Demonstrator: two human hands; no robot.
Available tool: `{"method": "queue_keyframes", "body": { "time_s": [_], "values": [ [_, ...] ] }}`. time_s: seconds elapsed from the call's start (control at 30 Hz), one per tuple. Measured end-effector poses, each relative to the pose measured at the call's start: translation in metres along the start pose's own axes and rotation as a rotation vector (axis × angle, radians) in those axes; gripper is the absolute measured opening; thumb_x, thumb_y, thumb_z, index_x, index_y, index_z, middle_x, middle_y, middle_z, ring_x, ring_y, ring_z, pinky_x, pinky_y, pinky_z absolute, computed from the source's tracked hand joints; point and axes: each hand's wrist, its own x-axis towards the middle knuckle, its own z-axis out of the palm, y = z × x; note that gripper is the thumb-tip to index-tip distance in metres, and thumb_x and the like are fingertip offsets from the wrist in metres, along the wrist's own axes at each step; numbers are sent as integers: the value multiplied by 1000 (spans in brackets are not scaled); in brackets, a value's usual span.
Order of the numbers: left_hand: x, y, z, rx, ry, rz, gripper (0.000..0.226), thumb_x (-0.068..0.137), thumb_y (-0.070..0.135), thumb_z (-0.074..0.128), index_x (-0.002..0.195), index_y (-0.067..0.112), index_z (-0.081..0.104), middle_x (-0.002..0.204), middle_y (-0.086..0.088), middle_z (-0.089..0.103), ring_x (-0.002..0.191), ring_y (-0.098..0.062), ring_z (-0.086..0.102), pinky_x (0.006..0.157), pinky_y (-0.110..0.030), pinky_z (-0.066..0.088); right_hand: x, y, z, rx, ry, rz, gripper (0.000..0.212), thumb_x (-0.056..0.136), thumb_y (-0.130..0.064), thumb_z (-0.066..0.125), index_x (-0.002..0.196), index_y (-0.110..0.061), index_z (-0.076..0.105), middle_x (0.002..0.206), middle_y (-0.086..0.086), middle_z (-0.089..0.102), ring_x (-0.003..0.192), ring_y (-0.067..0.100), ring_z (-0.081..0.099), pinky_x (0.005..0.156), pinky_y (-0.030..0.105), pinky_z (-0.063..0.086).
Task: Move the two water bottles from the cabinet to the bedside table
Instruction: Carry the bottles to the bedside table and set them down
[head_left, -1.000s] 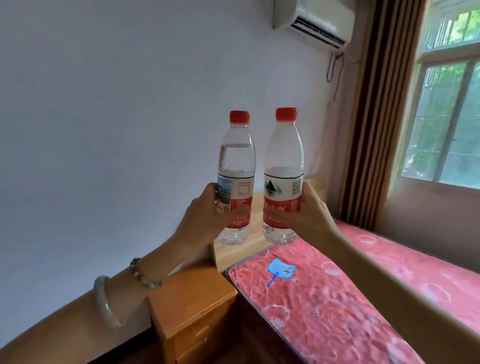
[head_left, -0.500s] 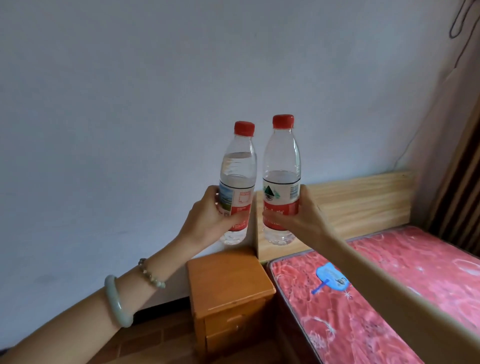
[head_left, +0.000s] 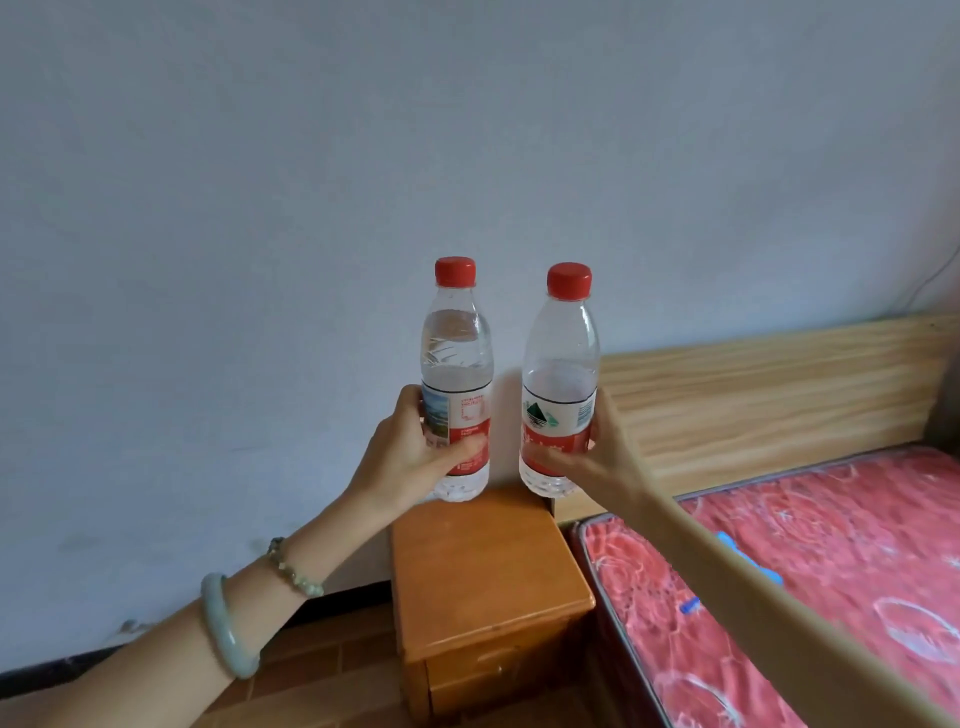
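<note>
Two clear water bottles with red caps and red labels are held upright side by side. My left hand (head_left: 410, 457) grips the left water bottle (head_left: 457, 358) around its label. My right hand (head_left: 597, 462) grips the right water bottle (head_left: 561, 364) low on its label. Both bottle bases hover just above the far edge of the orange wooden bedside table (head_left: 483, 582), which stands against the wall below my hands. Whether either base touches the tabletop I cannot tell.
A bed with a red patterned mattress (head_left: 810, 561) lies right of the table, its pale wooden headboard (head_left: 753, 395) against the grey wall. A blue object (head_left: 737, 556) lies on the mattress, partly behind my right forearm. Brown floor tiles (head_left: 322, 649) show at lower left.
The view has swung left and down, so the bedside table now sits under the bottles. Both hands have lowered the bottles toward the tabletop and spread them slightly apart.
</note>
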Motion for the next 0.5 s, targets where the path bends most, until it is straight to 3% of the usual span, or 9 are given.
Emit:
{"method": "queue_keyframes", "body": {
  "time_s": [0.3,0.5],
  "values": [
    [93,-89,39,-28,-48,-80,61,73,26,75,119,12,39,105,9,54,95,-8,57,70,-6,44,95,86,31,13,-60,121,65,60,-22,84,113,-21,46,101,-1,66,89,11,66,77,43,57],
    [128,-145,70,-39,-49,-158,62,69,25,78,117,12,41,108,5,55,96,-9,57,77,-16,47,133,148,47,0,-113,194,72,57,-34,83,116,-21,43,101,0,65,90,15,65,75,45,56]
  ]
}}
